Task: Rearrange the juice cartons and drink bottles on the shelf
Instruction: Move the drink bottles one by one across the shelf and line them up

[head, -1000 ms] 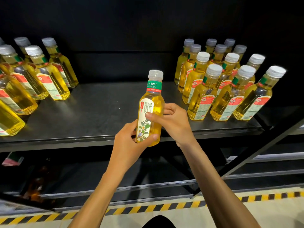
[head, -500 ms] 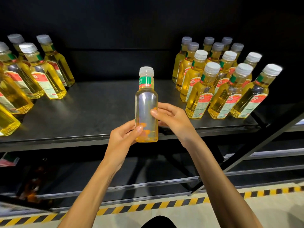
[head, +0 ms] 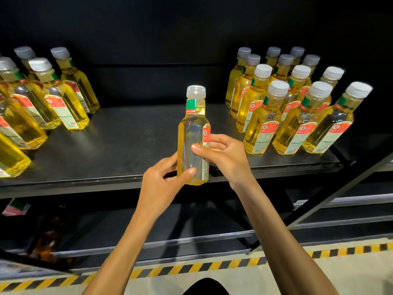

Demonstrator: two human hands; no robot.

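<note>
Both hands are holding one bottle upright at the front edge of the shelf. The left hand is curling round its base from the left, thumb pressing on the clear side. The right hand is pinching its middle from the right (a red label is showing beside those fingers). The right group is standing just right of the right hand, and the left group is standing well left of the left hand
</note>
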